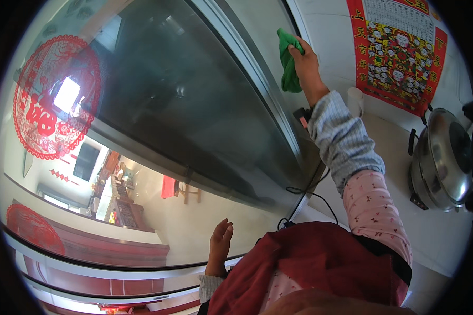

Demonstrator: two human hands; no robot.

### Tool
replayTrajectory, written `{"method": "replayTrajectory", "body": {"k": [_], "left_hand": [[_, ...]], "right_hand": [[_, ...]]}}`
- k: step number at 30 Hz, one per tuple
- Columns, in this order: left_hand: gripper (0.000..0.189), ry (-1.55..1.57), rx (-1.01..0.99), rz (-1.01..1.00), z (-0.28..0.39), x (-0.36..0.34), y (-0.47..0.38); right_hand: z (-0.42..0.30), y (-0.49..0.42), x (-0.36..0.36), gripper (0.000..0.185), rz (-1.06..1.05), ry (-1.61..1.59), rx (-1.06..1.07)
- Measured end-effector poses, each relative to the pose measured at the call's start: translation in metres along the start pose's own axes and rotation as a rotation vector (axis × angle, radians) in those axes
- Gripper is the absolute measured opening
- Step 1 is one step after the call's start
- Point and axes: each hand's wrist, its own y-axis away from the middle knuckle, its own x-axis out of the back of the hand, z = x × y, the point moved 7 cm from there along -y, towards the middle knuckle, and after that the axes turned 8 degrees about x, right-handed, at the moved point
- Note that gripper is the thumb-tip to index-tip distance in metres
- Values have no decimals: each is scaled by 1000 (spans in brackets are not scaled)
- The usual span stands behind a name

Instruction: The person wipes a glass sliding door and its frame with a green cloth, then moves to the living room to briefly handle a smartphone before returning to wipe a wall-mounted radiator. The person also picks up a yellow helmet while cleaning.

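My right hand (pixel 310 71) grips a bunched green cloth (pixel 289 67) at the upper right. The cloth is at the pale strip beside a silvery metal door frame (pixel 256 75); whether it presses on that surface I cannot tell. Large glass panes (pixel 173 98) span the left and middle, carrying reflections. Low in the middle, my left hand (pixel 220 242) is raised in front of the glass with its fingers slightly bent. It holds nothing, and contact with the pane is unclear. A dark red apron (pixel 299 244) covers my front.
On the right, a lidded metal pot (pixel 441 161) stands on a pale surface. A red wall calendar (pixel 402 55) hangs above it, near a white cylinder (pixel 355 101). A black cable (pixel 326 199) loops near my apron. Round red decorations (pixel 57 130) mark the glass.
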Motion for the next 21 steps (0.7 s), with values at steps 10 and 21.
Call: {"method": "replayTrajectory", "body": {"k": [10, 21], "left_hand": [[41, 54, 72, 142, 7, 12, 15], [49, -3, 120, 105, 10, 12, 8]], "right_hand": [[-85, 31, -84, 44, -193, 372, 487], [-59, 34, -75, 51, -177, 412, 459]]}}
